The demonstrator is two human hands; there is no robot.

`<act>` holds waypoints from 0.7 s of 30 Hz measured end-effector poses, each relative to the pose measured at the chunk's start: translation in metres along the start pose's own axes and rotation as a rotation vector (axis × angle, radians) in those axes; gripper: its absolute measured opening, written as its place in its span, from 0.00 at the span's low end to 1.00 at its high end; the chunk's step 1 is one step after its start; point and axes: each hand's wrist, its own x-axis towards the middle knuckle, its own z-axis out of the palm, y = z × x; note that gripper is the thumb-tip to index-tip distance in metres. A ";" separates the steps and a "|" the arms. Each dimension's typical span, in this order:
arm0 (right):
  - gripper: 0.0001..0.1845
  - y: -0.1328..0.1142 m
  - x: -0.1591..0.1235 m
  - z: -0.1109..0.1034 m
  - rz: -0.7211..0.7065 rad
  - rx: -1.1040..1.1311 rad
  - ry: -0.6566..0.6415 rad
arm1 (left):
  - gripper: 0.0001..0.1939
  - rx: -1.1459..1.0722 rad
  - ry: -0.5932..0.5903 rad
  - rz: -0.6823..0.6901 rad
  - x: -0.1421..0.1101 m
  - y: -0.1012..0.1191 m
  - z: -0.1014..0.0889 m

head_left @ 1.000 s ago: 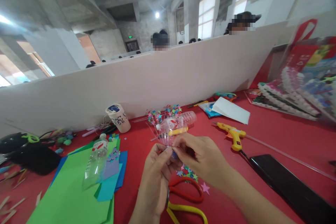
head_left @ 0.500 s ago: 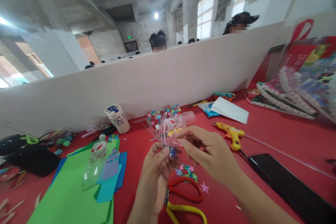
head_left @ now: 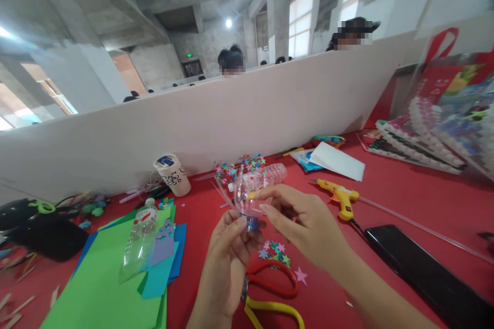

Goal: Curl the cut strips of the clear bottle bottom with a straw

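In the head view, my left hand [head_left: 227,249] grips the blue cap end [head_left: 251,224] of a cut clear plastic bottle top [head_left: 242,196], held cap down above the table. Its upper part is cut into strips that curve outward. My right hand [head_left: 306,221] is at its right side, thumb and index finger bent around a clear strip, though the fine contact is hard to see. Just below the hands lie small coloured stars [head_left: 275,253] and a larger pink star [head_left: 301,275]. Scissors with red and yellow handles [head_left: 272,304] rest beside my left wrist.
Behind my hands lies a clear bottle [head_left: 276,175] near more stars [head_left: 252,163]. Left are green sheets [head_left: 104,272], another bottle [head_left: 139,239] and a white cup [head_left: 173,177]. Right are a yellow glue gun [head_left: 339,196] and a black phone [head_left: 420,267]. A white partition [head_left: 231,118] stands behind.
My right index finger has shifted slightly left and down against the strips. Otherwise my hands and the bottle top stay almost in place.
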 end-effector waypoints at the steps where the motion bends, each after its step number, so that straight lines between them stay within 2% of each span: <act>1: 0.08 -0.001 0.000 0.000 -0.006 0.003 0.000 | 0.10 0.002 0.003 -0.002 0.000 0.000 0.000; 6: 0.05 -0.002 -0.001 0.004 -0.060 0.003 -0.025 | 0.09 0.016 0.007 -0.014 0.001 0.000 -0.001; 21: 0.08 0.009 -0.002 0.014 -0.157 -0.159 -0.081 | 0.09 0.000 -0.023 -0.032 0.004 -0.002 -0.006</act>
